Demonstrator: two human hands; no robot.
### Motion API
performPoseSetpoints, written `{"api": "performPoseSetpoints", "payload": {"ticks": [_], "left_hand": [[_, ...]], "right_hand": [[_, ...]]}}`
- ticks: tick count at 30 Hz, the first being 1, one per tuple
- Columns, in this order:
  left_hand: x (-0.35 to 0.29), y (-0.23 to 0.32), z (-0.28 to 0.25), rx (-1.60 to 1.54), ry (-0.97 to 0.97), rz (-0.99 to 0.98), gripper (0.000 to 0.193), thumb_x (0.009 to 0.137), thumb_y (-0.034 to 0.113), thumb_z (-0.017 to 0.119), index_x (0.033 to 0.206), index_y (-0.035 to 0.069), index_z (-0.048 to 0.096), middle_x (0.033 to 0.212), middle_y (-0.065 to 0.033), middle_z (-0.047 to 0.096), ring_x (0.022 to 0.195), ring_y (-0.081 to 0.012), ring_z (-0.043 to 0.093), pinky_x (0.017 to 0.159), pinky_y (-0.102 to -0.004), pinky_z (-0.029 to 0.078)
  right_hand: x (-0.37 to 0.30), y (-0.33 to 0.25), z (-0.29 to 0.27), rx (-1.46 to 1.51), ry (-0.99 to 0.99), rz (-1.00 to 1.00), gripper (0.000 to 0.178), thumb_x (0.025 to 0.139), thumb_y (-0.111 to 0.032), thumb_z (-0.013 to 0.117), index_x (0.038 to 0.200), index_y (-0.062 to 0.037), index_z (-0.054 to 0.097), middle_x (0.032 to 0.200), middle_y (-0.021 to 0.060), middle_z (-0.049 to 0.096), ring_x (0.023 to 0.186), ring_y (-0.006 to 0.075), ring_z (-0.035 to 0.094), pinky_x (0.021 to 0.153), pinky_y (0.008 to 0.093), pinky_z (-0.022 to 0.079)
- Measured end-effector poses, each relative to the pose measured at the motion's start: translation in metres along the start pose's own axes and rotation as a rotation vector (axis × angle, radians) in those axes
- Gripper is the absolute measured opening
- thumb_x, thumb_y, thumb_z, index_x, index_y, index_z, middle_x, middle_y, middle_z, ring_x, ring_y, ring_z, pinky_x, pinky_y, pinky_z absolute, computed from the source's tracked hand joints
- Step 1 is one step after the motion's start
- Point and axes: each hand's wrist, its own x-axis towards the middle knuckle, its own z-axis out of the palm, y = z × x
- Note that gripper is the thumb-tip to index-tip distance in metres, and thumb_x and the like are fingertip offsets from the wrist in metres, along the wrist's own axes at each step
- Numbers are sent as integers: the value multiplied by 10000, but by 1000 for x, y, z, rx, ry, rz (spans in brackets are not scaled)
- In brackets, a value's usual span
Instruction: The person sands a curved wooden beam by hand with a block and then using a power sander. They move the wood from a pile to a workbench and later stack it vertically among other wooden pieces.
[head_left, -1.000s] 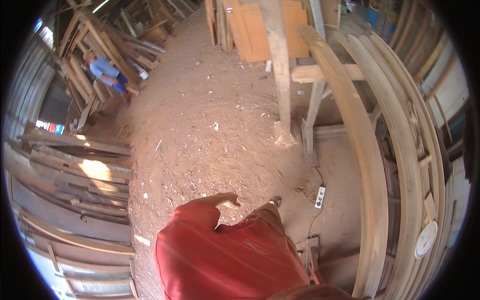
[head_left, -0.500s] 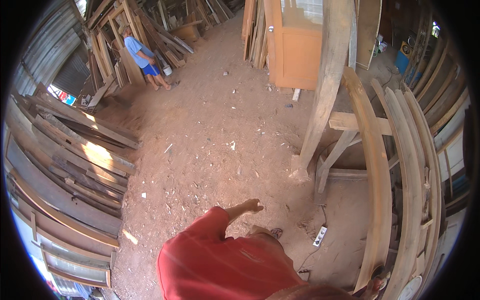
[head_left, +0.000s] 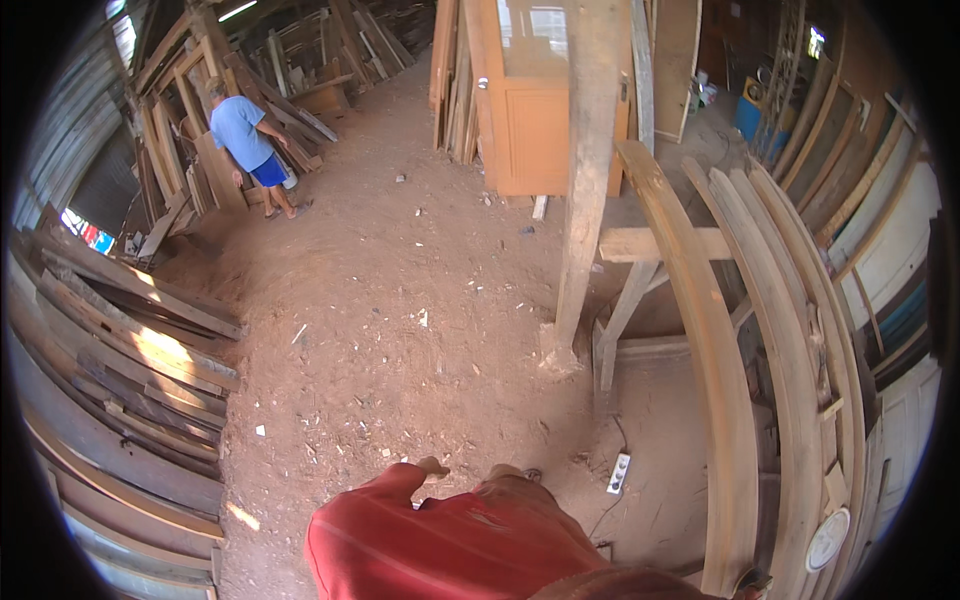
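Observation:
My left hand (head_left: 433, 467) hangs out in front of my red shirt, over the dirt floor. Its fingers look loosely apart, and nothing shows in them. At the lower right, my right hand (head_left: 760, 588) is mostly cut off by the picture's edge, beside the near end of a long wooden plank (head_left: 700, 330). It seems closed around a dark object too hidden to name. The plank rests on a wooden trestle crossbeam (head_left: 660, 244), next to several other long boards (head_left: 785, 400). A round whitish disc (head_left: 828, 540) is by those boards.
A white power strip (head_left: 619, 473) with a cord lies on the floor. Stacked boards (head_left: 130, 400) line the left. A wooden post (head_left: 590, 180) stands before an orange door (head_left: 540, 140). A person (head_left: 245, 140) in blue walks at the far left. Wood chips litter the floor.
The view has shifted right. My left hand has drawn back toward my body. My right hand has sunk nearer the lower edge. The person in blue has turned away.

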Motion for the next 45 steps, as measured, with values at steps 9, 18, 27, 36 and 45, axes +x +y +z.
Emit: {"api": "performPoseSetpoints", "payload": {"ticks": [9, 18, 27, 36, 45], "left_hand": [[-5, 39, -8, -544, -67, -106, 517, 981, 416, 711, 1270, -7, 640, 882, -148, 735, 625, -206, 670, 496, -358, 512], [66, 399, -189, -174, 194, 867, 560, 1017, 402, 632, 1366, -35, 603, 1292, -264, 664, 1233, -318, 633, 1059, -404, 462], [31, 620, -228, -1085, -286, 482, 967, 946, 703, 601, 1659, 205, 178, 1642, -227, 295, 1521, -384, 322, 1204, -562, 323], [116, 644, -205, -1185, -500, 726, 815, 989, 609, 611, 1623, 241, 256, 1649, -69, 318, 1511, -313, 321, 1212, -553, 330], [126, 644, -208, -1168, -576, 728, 778, 994, 624, 587, 1591, 201, 321, 1598, -42, 410, 1475, -276, 376, 1173, -526, 385]], "right_hand": [[-53, 143, -104, -91, 251, 476, 555, 893, -429, 665, 1284, -35, 659, 1102, 180, 722, 1017, 304, 681, 906, 428, 502], [-38, -8, -26, 2, 257, 331, 476, 827, -402, 715, 1128, -35, 752, 927, 143, 745, 918, 252, 719, 864, 402, 543], [41, -105, 61, -63, 105, 367, 598, 824, -398, 734, 1197, 61, 644, 1021, 255, 738, 958, 335, 739, 842, 425, 591], [-33, 76, -77, 22, 353, 710, 880, 761, -447, 779, 1431, 52, 503, 1170, 263, 725, 1114, 357, 704, 951, 419, 545], [-142, 220, -148, 158, 586, 836, 642, 762, -445, 811, 1141, 66, 721, 1023, 145, 742, 951, 229, 697, 839, 384, 546]]}}
